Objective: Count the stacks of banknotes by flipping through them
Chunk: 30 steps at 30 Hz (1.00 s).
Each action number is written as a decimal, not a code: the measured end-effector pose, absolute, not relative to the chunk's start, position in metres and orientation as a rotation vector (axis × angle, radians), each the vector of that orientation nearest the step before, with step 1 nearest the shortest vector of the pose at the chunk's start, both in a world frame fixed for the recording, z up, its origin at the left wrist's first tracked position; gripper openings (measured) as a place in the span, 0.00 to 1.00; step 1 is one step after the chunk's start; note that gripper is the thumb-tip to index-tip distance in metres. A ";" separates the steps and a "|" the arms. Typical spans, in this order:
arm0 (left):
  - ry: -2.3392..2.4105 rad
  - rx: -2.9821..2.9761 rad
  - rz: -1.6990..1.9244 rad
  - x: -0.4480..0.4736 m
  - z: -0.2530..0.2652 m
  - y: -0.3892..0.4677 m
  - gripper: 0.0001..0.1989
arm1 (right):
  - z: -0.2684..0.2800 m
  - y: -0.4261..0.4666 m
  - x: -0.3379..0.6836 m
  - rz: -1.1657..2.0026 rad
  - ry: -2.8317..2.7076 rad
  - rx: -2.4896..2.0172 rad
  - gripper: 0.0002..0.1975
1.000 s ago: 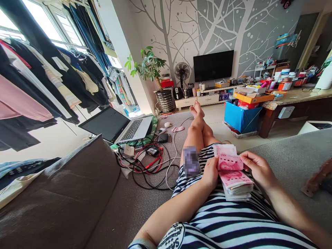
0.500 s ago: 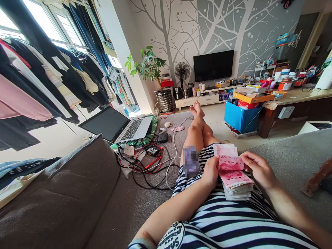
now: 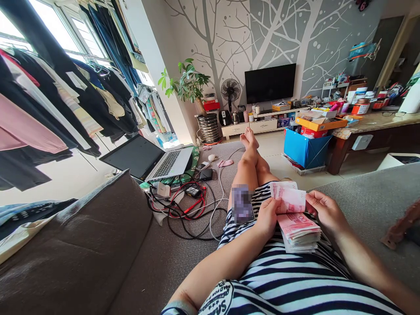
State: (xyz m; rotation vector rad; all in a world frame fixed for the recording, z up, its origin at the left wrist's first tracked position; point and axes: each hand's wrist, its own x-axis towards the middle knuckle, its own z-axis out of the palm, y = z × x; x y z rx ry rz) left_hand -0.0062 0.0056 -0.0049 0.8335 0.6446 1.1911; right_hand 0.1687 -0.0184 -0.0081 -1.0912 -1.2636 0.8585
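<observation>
My left hand [image 3: 267,216] is closed around the left end of a folded bundle of pink 100 banknotes [image 3: 292,200], its thumb pressing on top. The notes' upper part stands raised, a paler face showing. Below it, a thick stack of banknotes [image 3: 300,234] fans out over my striped clothing. My right hand [image 3: 328,214] is at the raised note's right edge, thumb and forefinger pinched there; how much paper lies between them is partly hidden. A phone [image 3: 243,204] with a blurred-out screen lies on my thigh, left of my left hand.
An open laptop [image 3: 170,164] sits on the sofa [image 3: 183,262] to the left, with tangled cables [image 3: 197,210] and chargers beside it. A blue storage box [image 3: 306,148] stands by a cluttered table [image 3: 377,120] at the right. A television [image 3: 271,83] and fan are farther back.
The upper banknote has turned, from a printed pink face to a paler one. My right fingers have shifted slightly at its right edge. My left hand has stayed in place.
</observation>
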 end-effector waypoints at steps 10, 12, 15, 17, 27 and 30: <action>0.671 0.862 1.165 -0.007 -0.002 0.004 0.16 | -0.010 -0.019 0.168 0.830 -1.305 -1.121 0.21; 0.735 0.885 1.201 -0.008 0.000 0.003 0.17 | -0.010 -0.020 0.168 0.807 -1.310 -1.122 0.20; 0.823 0.903 1.249 -0.009 0.003 0.001 0.17 | -0.011 -0.020 0.169 0.781 -1.333 -1.110 0.21; 0.845 0.910 1.254 -0.010 0.005 0.000 0.17 | -0.010 -0.022 0.170 0.772 -1.350 -1.098 0.21; 0.874 0.993 1.241 -0.011 0.004 0.000 0.19 | 0.001 -0.029 0.166 0.750 -1.379 -1.093 0.22; 0.868 1.010 1.234 -0.010 0.004 0.000 0.19 | 0.001 -0.030 0.166 0.776 -1.368 -1.069 0.20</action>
